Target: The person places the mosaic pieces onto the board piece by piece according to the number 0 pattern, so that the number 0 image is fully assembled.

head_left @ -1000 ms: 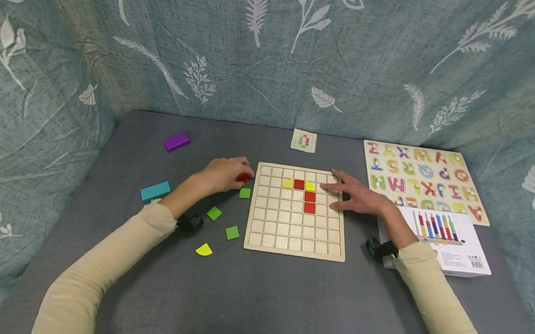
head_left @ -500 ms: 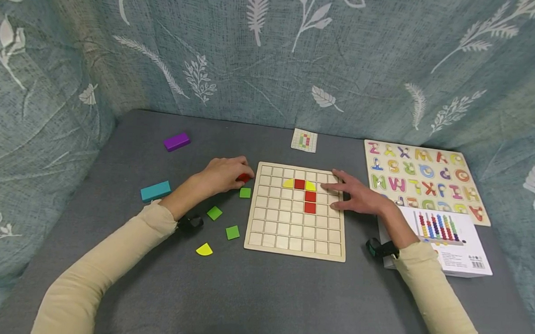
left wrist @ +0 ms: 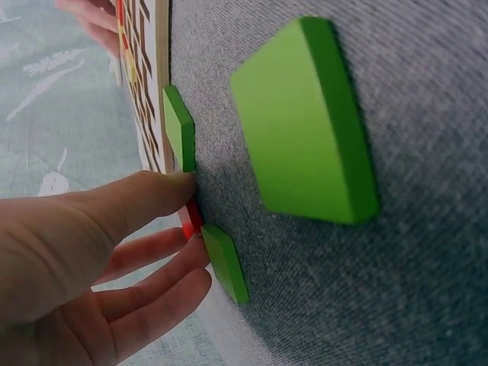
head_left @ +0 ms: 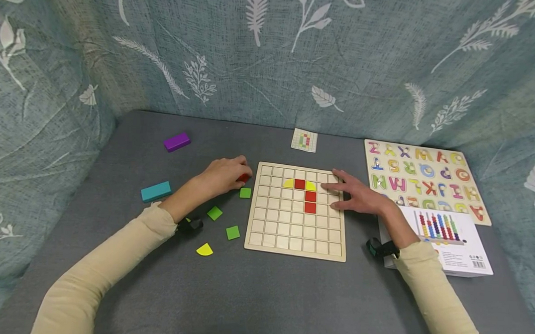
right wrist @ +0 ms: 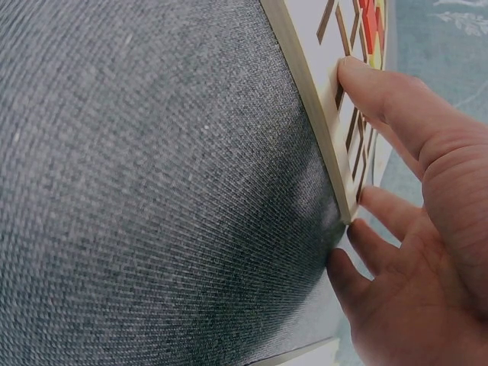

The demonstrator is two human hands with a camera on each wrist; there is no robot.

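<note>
Near the left side of the square wooden grid board, my left hand pinches a small red tile between thumb and fingers. The left wrist view shows that red tile mostly hidden by the fingertips, with a green tile beside them. Just below the hand lies a green square tile. My right hand rests on the board's right edge, fingers spread, holding nothing. Set in the grid are red squares and two yellow quarter-round tiles.
Other green tiles and a yellow quarter-round tile lie left of the board. Further left are a teal block and a purple block. A pattern card lies behind. At right are an alphabet puzzle and a white box.
My left hand has drawn back very slightly to the left with the red tile. A sliver of green shows beside its wrist. My right hand stays in place.
</note>
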